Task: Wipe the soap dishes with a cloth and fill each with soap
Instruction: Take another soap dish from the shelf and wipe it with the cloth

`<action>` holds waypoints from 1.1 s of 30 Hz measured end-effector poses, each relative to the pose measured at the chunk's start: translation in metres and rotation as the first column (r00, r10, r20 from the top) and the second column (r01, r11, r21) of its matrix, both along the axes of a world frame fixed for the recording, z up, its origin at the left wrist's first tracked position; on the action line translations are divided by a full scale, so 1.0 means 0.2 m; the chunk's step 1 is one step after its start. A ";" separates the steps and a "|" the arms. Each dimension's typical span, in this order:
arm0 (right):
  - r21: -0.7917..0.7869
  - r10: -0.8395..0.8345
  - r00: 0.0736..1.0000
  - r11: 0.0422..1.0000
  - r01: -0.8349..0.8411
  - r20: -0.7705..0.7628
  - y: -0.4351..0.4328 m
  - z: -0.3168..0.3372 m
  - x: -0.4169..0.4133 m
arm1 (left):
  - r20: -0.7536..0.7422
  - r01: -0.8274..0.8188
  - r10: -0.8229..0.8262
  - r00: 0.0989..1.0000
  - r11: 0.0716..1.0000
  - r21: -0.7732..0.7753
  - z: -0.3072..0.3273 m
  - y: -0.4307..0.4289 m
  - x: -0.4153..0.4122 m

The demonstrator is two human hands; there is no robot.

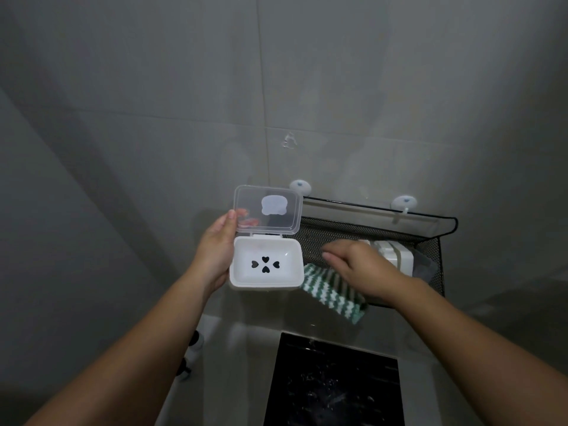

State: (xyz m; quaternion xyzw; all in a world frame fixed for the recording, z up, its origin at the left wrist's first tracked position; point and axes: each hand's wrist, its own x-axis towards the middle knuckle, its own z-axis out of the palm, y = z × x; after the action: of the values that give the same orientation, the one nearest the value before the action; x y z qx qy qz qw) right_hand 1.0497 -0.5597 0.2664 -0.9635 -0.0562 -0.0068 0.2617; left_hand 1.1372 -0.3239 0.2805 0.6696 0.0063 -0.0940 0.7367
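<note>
My left hand (215, 256) grips a white soap dish (266, 262) from its left side, thumb up against the clear hinged lid (266, 210), which stands open. The dish holds no soap; heart-shaped drain holes show in its bottom. My right hand (359, 265) reaches over the front of a black mesh rack (399, 232), fingers pointing left, lying over a green-and-white striped cloth (332, 293) that hangs over the rack's front edge. Whether the fingers pinch the cloth is hidden. A second white soap dish (396, 256) sits inside the rack, behind that hand.
The rack hangs on the grey tiled wall from two white suction hooks (300, 187). Grey fabric (424, 265) lies at the rack's right end. Below is a dark wet panel (335, 382). Small bottles (193, 345) stand at lower left.
</note>
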 end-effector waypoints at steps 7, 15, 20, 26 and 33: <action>0.520 -0.274 0.948 0.793 0.316 -0.159 0.28 0.14 0.21 | -0.005 -0.018 0.018 1.000 0.999 -0.028 0.02 0.08 0.02; 0.511 -0.296 0.948 0.801 0.311 -0.114 0.58 0.12 0.32 | 0.000 -0.076 0.076 0.997 0.996 -0.051 0.04 0.21 -0.01; 0.497 -0.249 0.964 0.827 0.263 -0.094 0.64 0.12 0.38 | 0.058 -0.166 0.163 0.985 0.986 0.034 0.03 0.27 -0.05; 0.511 -0.047 0.997 0.856 0.074 -0.065 0.59 0.14 0.42 | 0.061 -0.291 0.285 0.957 0.938 0.189 0.05 0.29 -0.17; 0.589 0.315 0.946 0.780 -0.212 -0.077 0.74 0.12 0.35 | 0.024 -0.548 0.559 0.829 0.801 0.243 0.08 0.33 -0.60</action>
State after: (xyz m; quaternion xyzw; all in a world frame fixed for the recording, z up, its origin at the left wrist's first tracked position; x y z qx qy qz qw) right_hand 1.1197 -0.4119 0.2898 -0.8192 -0.1634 0.0963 0.5413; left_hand 1.0174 -0.2583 0.2959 0.7200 0.2308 0.1102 0.6452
